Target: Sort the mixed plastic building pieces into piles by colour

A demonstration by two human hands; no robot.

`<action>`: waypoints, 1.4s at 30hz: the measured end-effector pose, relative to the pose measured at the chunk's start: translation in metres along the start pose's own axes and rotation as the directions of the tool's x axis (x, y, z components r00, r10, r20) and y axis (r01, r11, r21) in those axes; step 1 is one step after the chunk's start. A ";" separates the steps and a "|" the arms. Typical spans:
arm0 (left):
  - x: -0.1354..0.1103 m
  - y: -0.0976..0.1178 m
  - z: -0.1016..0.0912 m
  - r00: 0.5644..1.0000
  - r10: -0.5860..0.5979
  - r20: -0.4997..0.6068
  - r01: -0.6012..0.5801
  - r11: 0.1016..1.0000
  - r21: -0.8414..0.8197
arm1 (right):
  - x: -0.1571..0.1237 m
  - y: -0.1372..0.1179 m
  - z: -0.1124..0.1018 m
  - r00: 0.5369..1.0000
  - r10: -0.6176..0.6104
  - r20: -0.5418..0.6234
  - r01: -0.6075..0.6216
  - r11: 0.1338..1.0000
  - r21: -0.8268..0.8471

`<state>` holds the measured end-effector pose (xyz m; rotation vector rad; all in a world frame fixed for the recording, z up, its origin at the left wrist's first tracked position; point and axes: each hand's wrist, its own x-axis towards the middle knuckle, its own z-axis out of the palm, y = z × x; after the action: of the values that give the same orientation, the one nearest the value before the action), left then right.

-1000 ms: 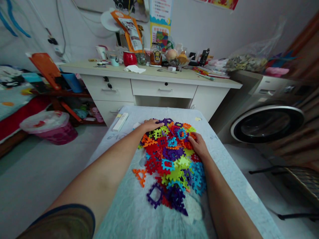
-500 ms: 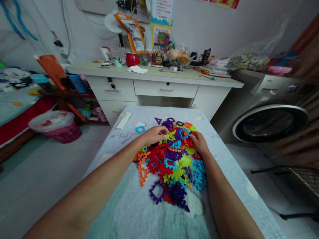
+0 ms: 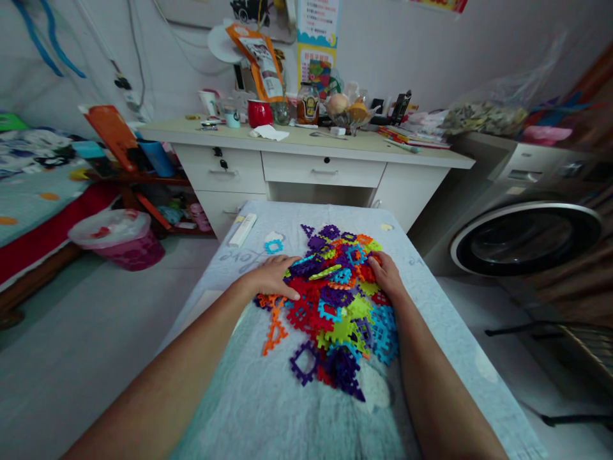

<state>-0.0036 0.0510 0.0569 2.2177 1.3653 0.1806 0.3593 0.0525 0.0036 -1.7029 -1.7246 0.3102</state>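
A heap of interlocking plastic pieces (image 3: 306, 306) in purple, red, lime, blue and orange lies on a cloth-covered table (image 3: 268, 396). My left hand (image 3: 272, 278) is spread against the heap's left side, thumb apart from the fingers. Its fingertips are partly hidden by tilted purple and blue pieces (image 3: 306, 265). Along the right edge of the heap rests my right hand (image 3: 387, 273), with its thumb and curved fingers touching red and orange pieces (image 3: 366, 273). A purple square frame piece (image 3: 304, 363) lies at the near side.
A white box (image 3: 243, 230) and a blue frame piece (image 3: 274, 246) lie left of the heap. Behind stands a white desk (image 3: 292, 144) with a red cup (image 3: 259, 114) and jars. To the right is a washing machine (image 3: 498, 185); a pink bin (image 3: 129, 246) stands left.
My left hand has moved left and nearer, and its fingers have spread from a curled pose. Purple and lime pieces beside it now stand tilted. The right hand stays at the heap's edge.
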 end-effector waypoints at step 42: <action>-0.045 0.038 0.027 0.922 -0.040 -0.385 0.015 0.998 -0.068 | 0.114 -0.129 0.043 0.959 -0.060 0.277 0.069 0.997 -0.026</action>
<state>0.0147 -0.0109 0.0595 2.1834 1.5658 0.6742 0.2416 0.1584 0.0837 -1.6871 -1.9924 0.5103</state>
